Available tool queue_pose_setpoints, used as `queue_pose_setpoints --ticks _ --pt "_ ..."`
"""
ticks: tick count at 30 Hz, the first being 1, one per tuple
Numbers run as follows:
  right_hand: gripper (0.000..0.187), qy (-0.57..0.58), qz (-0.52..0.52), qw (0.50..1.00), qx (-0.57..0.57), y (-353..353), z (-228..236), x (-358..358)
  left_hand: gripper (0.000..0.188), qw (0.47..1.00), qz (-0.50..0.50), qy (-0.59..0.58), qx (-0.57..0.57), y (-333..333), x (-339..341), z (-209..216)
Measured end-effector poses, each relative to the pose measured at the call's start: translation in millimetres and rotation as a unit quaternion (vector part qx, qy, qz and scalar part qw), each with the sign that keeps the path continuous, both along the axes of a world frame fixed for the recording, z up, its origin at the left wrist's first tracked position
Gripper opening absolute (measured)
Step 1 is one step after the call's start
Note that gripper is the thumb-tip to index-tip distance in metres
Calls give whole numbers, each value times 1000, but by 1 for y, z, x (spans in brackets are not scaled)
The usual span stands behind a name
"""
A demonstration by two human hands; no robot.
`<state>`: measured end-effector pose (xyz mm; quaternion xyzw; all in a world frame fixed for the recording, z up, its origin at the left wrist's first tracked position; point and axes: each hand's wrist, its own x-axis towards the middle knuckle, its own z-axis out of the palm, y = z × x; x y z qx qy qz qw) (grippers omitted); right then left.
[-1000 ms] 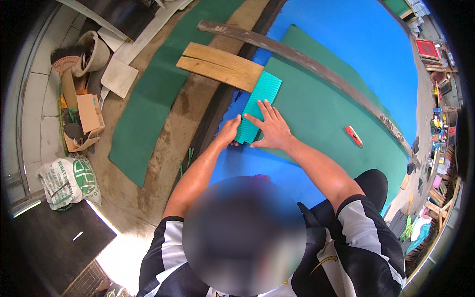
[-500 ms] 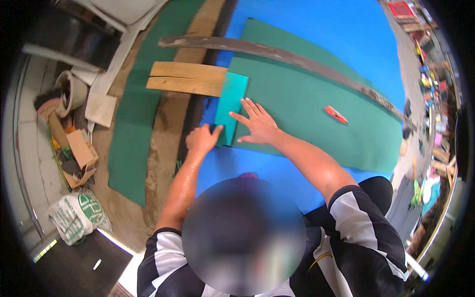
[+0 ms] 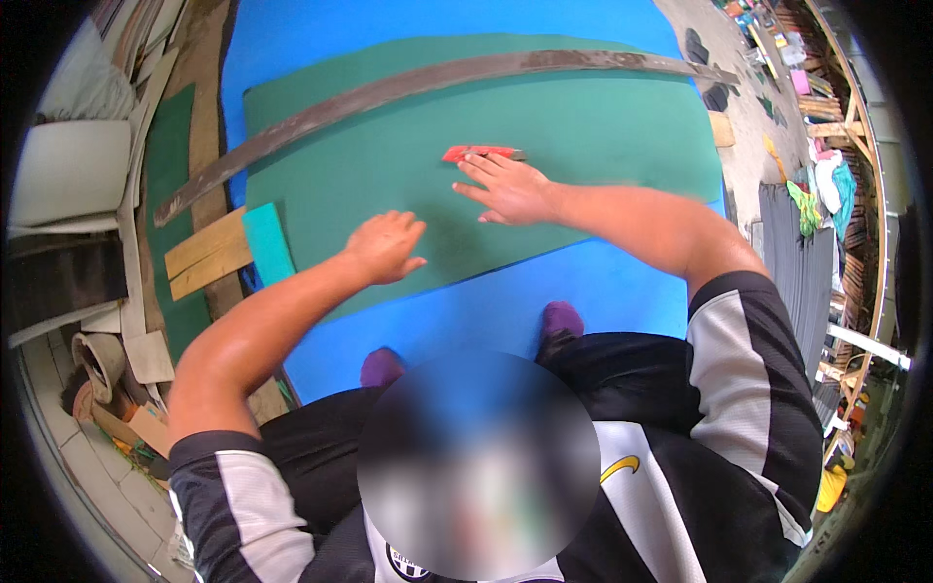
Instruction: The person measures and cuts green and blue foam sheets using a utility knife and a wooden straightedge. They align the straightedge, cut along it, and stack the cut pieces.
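Observation:
My right hand (image 3: 505, 189) reaches over the green sheet (image 3: 583, 126) with its fingers stretched out. Its fingertips lie at the red utility knife (image 3: 480, 154); whether they press on it I cannot tell. To the left, my left hand (image 3: 385, 247) is above the sheet's near part, empty, with the thumb apart from loosely bent fingers. A long dark straight bar (image 3: 389, 95) crosses the far part of the sheet. By the sheet's left end, a small teal piece (image 3: 268, 243) lies against a wooden board (image 3: 208, 255).
Blue sheeting (image 3: 437, 311) lies under the green sheet. Another green strip (image 3: 167, 146) is on the ground at left. A round pot (image 3: 99, 364) and a cardboard box (image 3: 151, 428) stand at the left edge. Slippers (image 3: 696, 46) and assorted goods are at the far right.
The view has swung right. Both hands have left the teal piece; my right hand has moved to the red knife, and my left hand has shifted right over the green sheet.

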<state>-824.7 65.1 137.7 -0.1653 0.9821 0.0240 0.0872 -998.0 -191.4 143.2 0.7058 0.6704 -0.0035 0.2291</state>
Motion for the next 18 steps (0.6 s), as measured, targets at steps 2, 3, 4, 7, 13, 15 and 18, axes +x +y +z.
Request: queue_pose_setpoints --ticks 2,3,4,7,13,15,18 --pt "75 -1 -36 999 -11 18 -10 37 67 1000 -9 25 7 41 41 -15" --pt "76 -2 -52 998 -20 23 -15 56 73 999 1 39 19 53 64 -26" --pt "78 -14 -63 998 -28 30 -18 77 79 998 6 47 33 67 85 -36" --pt "85 -35 -74 995 -50 40 -29 123 102 993 94 74 23 78 132 -48" --pt "88 -24 -103 993 -54 60 -60 189 125 987 130 95 -27 76 151 -68" --pt "85 12 -101 994 -46 62 -76 198 126 987 121 99 -44 81 149 -66" --pt "69 44 -43 998 -11 67 -79 194 127 987 114 100 -51 78 144 -68"
